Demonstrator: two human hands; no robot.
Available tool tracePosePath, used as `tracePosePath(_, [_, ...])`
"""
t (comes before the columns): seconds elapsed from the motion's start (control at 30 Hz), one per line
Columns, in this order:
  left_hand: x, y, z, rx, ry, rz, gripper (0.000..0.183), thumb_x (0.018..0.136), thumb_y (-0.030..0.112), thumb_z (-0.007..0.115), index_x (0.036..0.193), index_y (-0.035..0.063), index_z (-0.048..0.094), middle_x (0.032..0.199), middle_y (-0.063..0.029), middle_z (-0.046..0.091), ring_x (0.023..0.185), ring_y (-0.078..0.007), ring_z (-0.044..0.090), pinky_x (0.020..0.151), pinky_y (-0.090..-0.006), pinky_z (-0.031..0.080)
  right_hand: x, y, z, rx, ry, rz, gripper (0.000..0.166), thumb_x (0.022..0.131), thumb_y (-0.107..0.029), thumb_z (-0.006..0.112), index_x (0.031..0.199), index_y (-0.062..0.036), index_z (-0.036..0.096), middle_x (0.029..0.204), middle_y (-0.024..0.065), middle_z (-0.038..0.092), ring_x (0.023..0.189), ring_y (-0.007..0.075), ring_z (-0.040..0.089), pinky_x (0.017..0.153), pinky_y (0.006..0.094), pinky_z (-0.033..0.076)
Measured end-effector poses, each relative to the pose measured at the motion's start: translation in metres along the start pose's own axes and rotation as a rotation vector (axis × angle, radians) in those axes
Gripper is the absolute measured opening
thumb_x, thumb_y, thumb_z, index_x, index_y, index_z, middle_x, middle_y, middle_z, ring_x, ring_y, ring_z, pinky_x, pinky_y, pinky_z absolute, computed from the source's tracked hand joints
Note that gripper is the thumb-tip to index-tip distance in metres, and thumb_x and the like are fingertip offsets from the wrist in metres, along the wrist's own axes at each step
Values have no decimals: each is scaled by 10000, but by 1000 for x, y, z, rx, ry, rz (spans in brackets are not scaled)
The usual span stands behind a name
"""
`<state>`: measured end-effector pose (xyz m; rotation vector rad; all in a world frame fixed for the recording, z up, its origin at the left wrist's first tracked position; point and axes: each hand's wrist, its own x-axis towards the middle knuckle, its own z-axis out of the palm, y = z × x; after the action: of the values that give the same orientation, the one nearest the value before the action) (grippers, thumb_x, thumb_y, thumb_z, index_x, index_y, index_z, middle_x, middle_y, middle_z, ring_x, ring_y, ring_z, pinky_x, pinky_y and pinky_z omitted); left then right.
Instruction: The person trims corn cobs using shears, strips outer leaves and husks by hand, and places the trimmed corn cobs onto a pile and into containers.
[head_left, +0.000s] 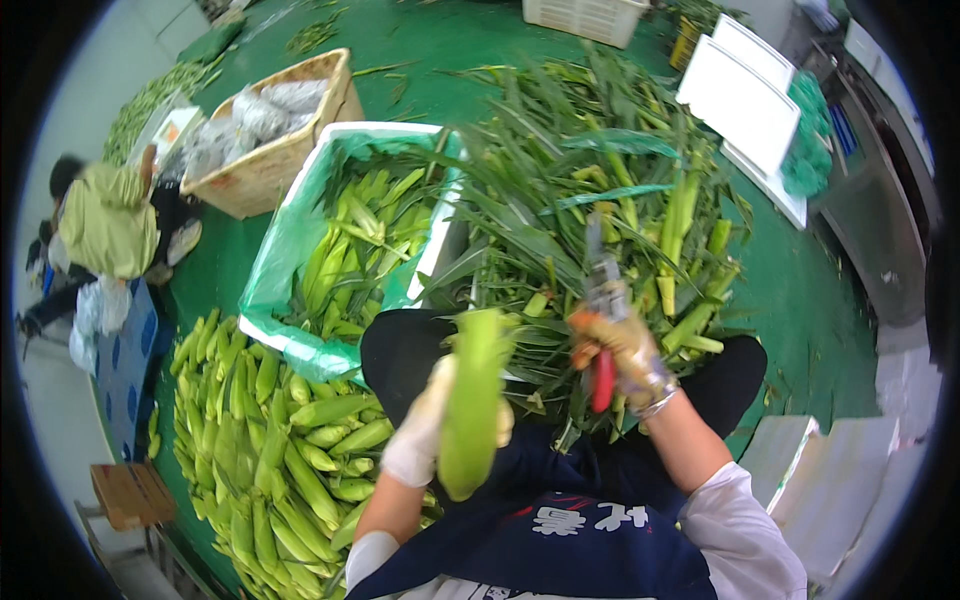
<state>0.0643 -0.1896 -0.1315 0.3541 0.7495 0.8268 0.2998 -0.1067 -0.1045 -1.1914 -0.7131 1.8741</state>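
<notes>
An ear of corn in its green husk (472, 405) stands out in front of my lap, gripped by my left hand (431, 424) in a pale glove. My right hand (619, 345), in a stained glove, is closed on pruning shears with red handles (602, 379); their blades point away from me. Beyond the shears lies a big heap of cut corn leaves and stalks (555, 180). A white foam box lined with green plastic (281, 240) holds more husked-in ears (337, 255), ahead and to the left. A large pile of ears (262, 465) lies by my left leg.
A yellowish plastic crate (247, 180) with clear bags stands beyond the foam box. At far left, another person (112, 217) sits or crouches by a blue board (126, 367). White foam lids (742, 105) are at upper right, foam boxes (825, 480) at lower right, a white crate (585, 21) at top.
</notes>
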Motion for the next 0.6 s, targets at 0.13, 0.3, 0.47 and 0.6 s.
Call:
tracePosePath(0.13, [-119, 8, -84, 128, 767, 186, 633, 930, 593, 389, 1138, 21, 563, 861, -173, 673, 722, -250, 661, 645, -339, 538, 20, -11, -39, 172, -55, 55, 256, 870, -186, 611, 1024, 6, 541, 835, 69, 553, 696, 197, 565, 628, 356, 524])
tracePosePath(0.3, [-357, -50, -244, 1517, 1421, -294, 539, 873, 519, 554, 1050, 17, 637, 914, -197, 676, 710, -281, 663, 657, -338, 529, 13, -14, -43, -142, -27, 55, 401, 804, -139, 651, 1138, 15, 493, 854, 98, 563, 739, 232, 590, 681, 396, 543])
tracePosePath(0.47, [-159, 73, -216, 1193, 1654, 447, 254, 898, 151, 584, 1063, -36, 631, 952, -168, 680, 839, -230, 649, 764, -338, 518, 39, 9, -13, -237, -8, 99, 436, 786, -154, 626, 1145, 20, 452, 806, 95, 504, 730, 249, 545, 686, 422, 520])
tracePosePath(0.6, [60, 122, -311, 1413, 1028, 160, 268, 842, 232, 546, 882, -8, 656, 917, -239, 647, 889, -392, 619, 800, -414, 500, 59, -1, 12, -491, 29, 110, 436, 708, -141, 739, 1046, 9, 509, 764, 46, 557, 617, 135, 547, 537, 254, 469])
